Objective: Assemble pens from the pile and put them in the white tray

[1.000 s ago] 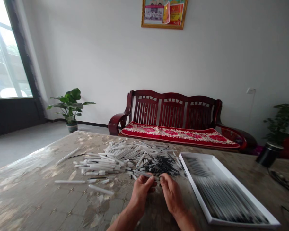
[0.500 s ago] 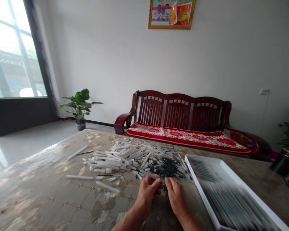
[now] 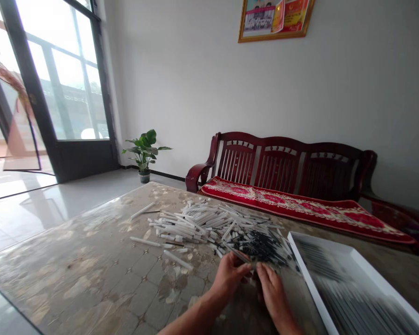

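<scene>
My left hand (image 3: pixel 231 273) is closed around a slim pen (image 3: pixel 240 255), whose pale barrel points up and to the left. Close beside it, at the pen's lower end, is my right hand (image 3: pixel 270 281). Its thumb and fingers are pressed together, and what they pinch is too small and blurred to name. Just past my hands lies a heap of white pen barrels (image 3: pixel 199 218). Thin black pen parts (image 3: pixel 267 245) are piled at the heap's near right side.
On the right stands a white shallow box (image 3: pixel 309 291) with rows of grey and dark pens (image 3: pixel 363 302). Loose white barrels (image 3: pixel 178 259) lie left on the patterned table (image 3: pixel 108 284). Beyond are a red-covered wooden bench (image 3: pixel 275 163) and a potted plant (image 3: pixel 145 151).
The view has turned left, so everything sits further right and more of the glass door shows. My hands stay together at the pen, with only slight finger movement.
</scene>
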Tool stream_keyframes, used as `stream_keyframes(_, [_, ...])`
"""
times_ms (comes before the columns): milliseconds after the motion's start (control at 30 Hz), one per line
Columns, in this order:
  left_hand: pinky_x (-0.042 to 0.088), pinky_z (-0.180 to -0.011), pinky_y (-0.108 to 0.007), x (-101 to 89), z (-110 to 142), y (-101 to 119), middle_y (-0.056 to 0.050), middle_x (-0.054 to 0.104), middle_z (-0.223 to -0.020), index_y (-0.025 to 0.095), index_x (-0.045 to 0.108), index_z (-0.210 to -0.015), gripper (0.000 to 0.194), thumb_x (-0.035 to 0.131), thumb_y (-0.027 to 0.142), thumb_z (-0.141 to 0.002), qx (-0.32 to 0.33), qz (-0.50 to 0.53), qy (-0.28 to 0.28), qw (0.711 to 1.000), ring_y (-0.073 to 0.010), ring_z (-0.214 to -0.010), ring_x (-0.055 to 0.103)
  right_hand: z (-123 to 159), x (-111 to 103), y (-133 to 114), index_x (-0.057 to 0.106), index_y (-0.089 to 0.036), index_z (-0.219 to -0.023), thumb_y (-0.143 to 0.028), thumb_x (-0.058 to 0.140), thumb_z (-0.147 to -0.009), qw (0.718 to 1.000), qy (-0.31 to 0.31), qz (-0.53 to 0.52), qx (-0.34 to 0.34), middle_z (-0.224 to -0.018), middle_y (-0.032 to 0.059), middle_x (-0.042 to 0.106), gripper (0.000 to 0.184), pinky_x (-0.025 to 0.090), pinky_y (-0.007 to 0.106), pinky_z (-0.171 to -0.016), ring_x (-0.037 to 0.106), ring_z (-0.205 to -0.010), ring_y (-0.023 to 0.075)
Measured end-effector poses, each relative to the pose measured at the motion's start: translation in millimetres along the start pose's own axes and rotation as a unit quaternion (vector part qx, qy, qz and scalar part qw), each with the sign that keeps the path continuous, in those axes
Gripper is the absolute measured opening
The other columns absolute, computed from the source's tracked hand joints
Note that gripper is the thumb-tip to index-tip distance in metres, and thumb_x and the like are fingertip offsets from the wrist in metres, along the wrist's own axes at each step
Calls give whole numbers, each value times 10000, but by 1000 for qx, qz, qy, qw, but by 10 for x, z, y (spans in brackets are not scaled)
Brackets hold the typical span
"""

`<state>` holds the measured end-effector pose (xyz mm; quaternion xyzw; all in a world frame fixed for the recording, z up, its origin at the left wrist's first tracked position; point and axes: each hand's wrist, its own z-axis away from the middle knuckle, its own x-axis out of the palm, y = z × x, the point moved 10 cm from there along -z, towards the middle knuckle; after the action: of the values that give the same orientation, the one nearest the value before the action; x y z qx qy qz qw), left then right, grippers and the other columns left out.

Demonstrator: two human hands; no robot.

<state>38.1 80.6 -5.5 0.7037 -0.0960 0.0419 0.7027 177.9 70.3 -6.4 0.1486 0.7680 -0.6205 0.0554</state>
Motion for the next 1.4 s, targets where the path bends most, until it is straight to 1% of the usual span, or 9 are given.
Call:
stream_keyframes(133, [423,-712,-244,-398,-11,544,-1,721,-828,227,656,-855,139,655,206,-717,84,-353,60,930,-164,-805,653,41,-52,177,571,-223,-685,-759,473,-762,995,22,-61,80,-511,-16,532,551,354,241,-346,499,-412,150])
stream_keyframes(300, [417,-738,-268,-1200,37,936,-22,734,-934,263,672,-912,190,572,176,-775,-17,-593,151,791,-198,-911,659,35,-80,126,601,-217,-735,-713,538,-742,994,21,-81,70,-578,-1,574,500,393,229,-366,556,-481,160])
stream_keyframes(500, [424,-808,-308,-1688,134,930,-75,730,-935,231,682,-775,245,565,35,-683,-66,-598,168,781,-243,-972,644,10,-102,114,635,-203,-836,-657,594,-728,992,31,-102,67,-649,19,630,468,440,238,-400,596,-533,176])
stream_keyframes(733, [435,-792,-372,-1895,146,886,-86,710,-777,218,618,-587,214,613,7,-622,-64,-544,215,809,-297,-878,652,11,-121,113,636,-209,-831,-655,577,-741,992,37,-106,54,-629,22,637,459,449,255,-398,605,-526,190])
stream_keyframes(900, [431,-802,-368,-1844,99,841,-58,674,-690,225,641,-654,211,604,18,-661,-34,-492,240,836,-268,-828,645,6,-118,89,635,-205,-870,-616,591,-744,991,41,-122,49,-636,16,647,432,485,269,-445,635,-585,209])
stream_keyframes(1033, [447,-743,-294,-1468,-29,770,-7,669,-742,247,682,-955,267,607,96,-748,13,-427,208,880,-200,-763,639,-7,-161,58,640,-201,-886,-551,631,-721,987,59,-142,36,-694,31,677,388,526,295,-497,649,-619,218])
stream_keyframes(1133, [467,-629,-220,-1099,-137,507,25,612,-656,195,665,-955,173,623,145,-795,10,-65,143,988,-128,-626,615,-12,-207,41,654,-195,-902,-532,635,-716,986,75,-146,27,-716,42,692,386,538,309,-506,658,-614,223])
stream_keyframes(1233, [514,-617,-186,-843,-161,197,16,640,-659,173,629,-888,158,701,109,-762,-56,211,136,966,-95,-604,642,-6,-242,18,669,-188,-903,-534,630,-720,985,87,-145,19,-669,41,689,393,546,313,-515,659,-597,223])
stream_keyframes(1400, [559,-587,-160,-683,-136,41,-14,678,-665,145,620,-826,147,676,16,-783,-88,305,133,939,-95,-602,682,12,-263,1,672,-188,-886,-542,650,-706,982,103,-158,20,-673,43,702,398,567,314,-537,671,-596,221])
